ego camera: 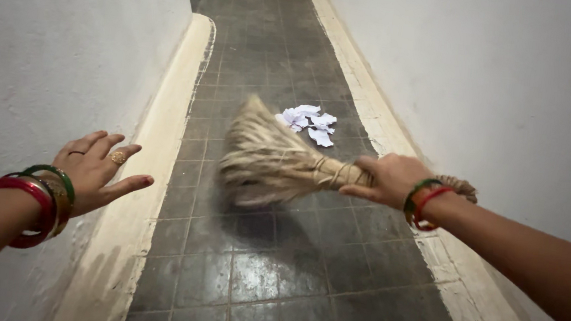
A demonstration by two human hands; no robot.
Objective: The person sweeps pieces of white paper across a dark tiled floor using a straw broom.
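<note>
Straw broom [278,160] | right hand [391,180] grips | white paper scraps [308,122] beyond

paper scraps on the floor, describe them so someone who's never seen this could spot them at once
Follow the narrow dark tiled floor between the two white walls. Just beyond the straw broom gripped by the right hand lies a small cluster of crumpled white paper scraps. They are the only bright white things on the dark tiles.

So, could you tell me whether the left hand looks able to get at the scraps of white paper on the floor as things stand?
Probably not: the left hand is spread empty by the wall, and the paper scraps lie well ahead, beyond the broom.
</note>
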